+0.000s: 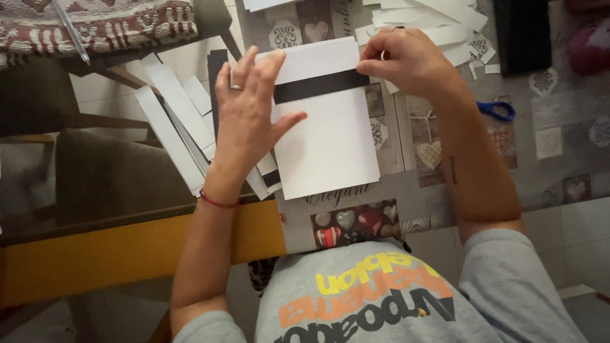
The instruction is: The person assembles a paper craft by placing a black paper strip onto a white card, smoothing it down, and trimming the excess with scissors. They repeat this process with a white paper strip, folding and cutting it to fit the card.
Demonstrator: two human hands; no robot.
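Patterned tablecloth (559,121), glass table (38,184), chair (114,171), tiled floor (584,248).

Likely a home dining table: patterned heart-print tablecloth (559,127), woven cushion (101,25) (on a chair), tiled floor (584,235).

The sheet (327,136) lies on the table (559,159) before the person, with 1 strip (321,86) across its upper part. The left hand (248,111) rests on the sheet's left edge; the right hand (406,60) pinches the strip's right end. Cut strips (175,121) lie left, more strips (438,19) behind, scissors (497,110) to the right.
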